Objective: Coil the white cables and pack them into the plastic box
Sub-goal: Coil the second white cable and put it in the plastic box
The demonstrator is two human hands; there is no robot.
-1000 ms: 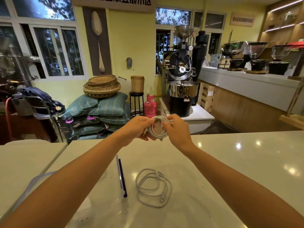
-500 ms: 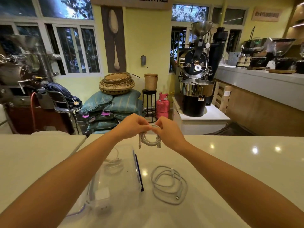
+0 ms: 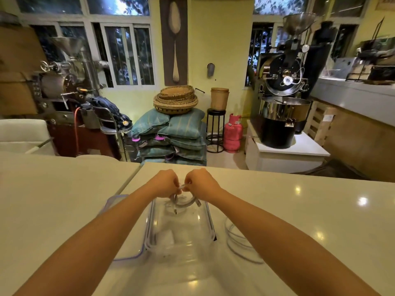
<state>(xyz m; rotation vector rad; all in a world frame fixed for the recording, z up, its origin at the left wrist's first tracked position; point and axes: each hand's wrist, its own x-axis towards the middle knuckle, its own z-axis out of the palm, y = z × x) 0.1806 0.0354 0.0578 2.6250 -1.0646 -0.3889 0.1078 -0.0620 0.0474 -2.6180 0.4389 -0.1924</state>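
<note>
The coiled cable (image 3: 185, 202) held above the box is white, greyish in this light. The plastic box (image 3: 150, 223) is clear, and its lid (image 3: 128, 257), toward the counter's left edge, is see-through with a lilac-blue rim. The second cable (image 3: 229, 236) is white too, on a glossy cream counter (image 3: 310, 210). Beyond are teal striped sacks (image 3: 183, 127), tan baskets (image 3: 175, 101) banded dark, a pink gas cylinder (image 3: 233, 133) and a yellow wall (image 3: 220, 50).
</note>
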